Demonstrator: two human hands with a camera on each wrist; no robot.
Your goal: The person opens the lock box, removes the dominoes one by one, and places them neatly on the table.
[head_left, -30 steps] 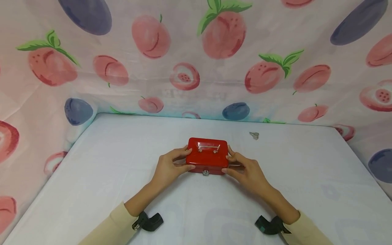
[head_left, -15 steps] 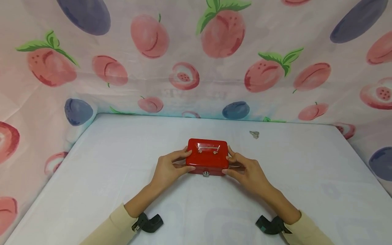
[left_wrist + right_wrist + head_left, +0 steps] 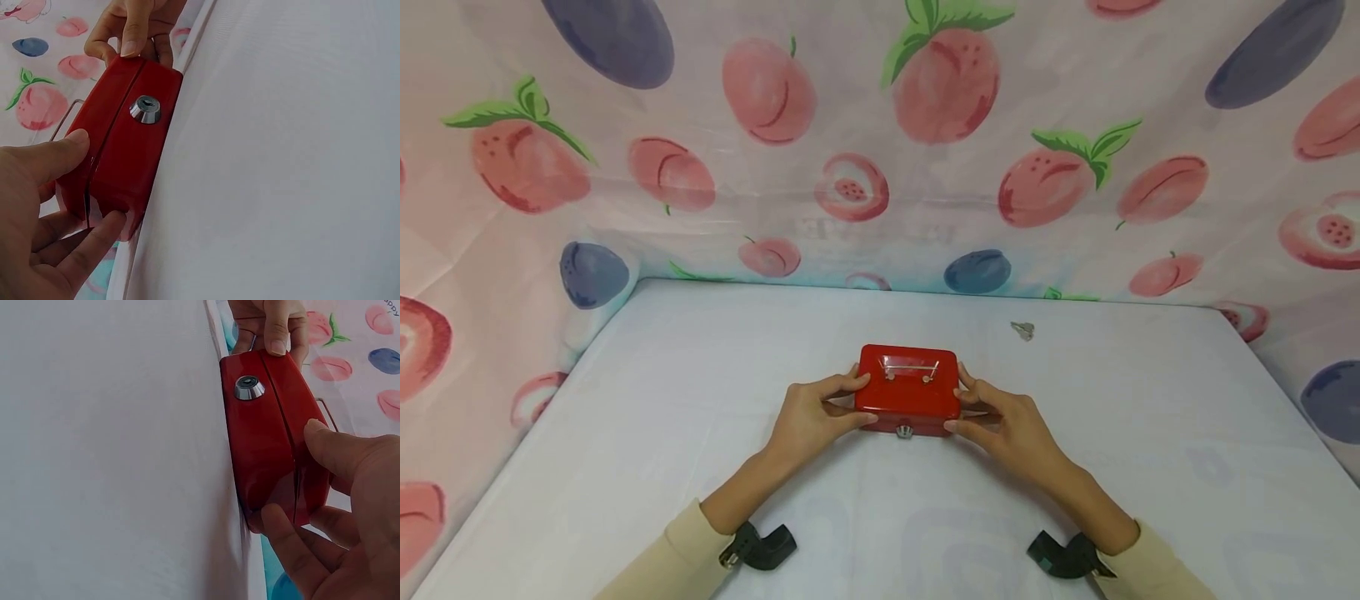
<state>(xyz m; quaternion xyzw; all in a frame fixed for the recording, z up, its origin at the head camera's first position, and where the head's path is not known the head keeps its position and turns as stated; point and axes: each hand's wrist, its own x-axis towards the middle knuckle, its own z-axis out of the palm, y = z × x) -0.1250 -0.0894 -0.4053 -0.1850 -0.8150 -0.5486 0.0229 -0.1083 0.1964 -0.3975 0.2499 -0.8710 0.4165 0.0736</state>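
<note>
A small red metal cash box (image 3: 906, 392) with a wire handle on its lid sits in the middle of the white table, its lid down. The silver lock (image 3: 145, 109) faces the person, and its keyhole shows in both wrist views. At the box's left end, my left hand (image 3: 812, 421) holds it with thumb and fingers. My right hand (image 3: 1011, 425) grips the right end the same way, the thumb (image 3: 319, 434) lying near the lid's front edge. A thin dark seam runs between lid and body.
A pair of small metal keys (image 3: 1023, 331) lies on the white tablecloth (image 3: 1150, 400), behind and to the right of the box. Behind the table hangs a fruit-patterned cloth (image 3: 925, 200), which also runs along the left and right sides.
Both hands have brought the cash box slightly closer to the person, keeping the same hold on its ends. The keys have stayed where they were.
</note>
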